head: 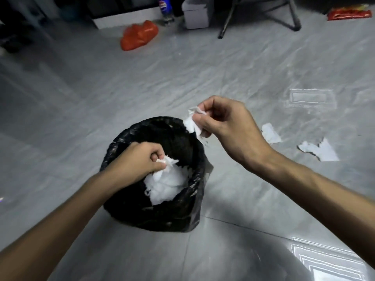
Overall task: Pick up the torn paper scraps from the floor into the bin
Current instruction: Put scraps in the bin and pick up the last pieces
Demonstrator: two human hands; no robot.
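A bin lined with a black plastic bag [129,211] stands on the grey tiled floor in front of me. A heap of white paper scraps [168,187] lies inside it. My left hand [138,159] is over the bin's mouth, fingers closed on a crumpled white scrap [168,161]. My right hand [223,126] hovers at the bin's far right rim, pinching another crumpled scrap [192,121]. On the floor to the right lie two torn scraps, one small [271,133] and one larger and jagged [320,150].
An orange plastic bag [139,35] lies on the floor at the back. Behind it stand a cola bottle [165,8], a white box [195,14] and dark chair legs [257,17]. A red snack packet [349,14] sits far right.
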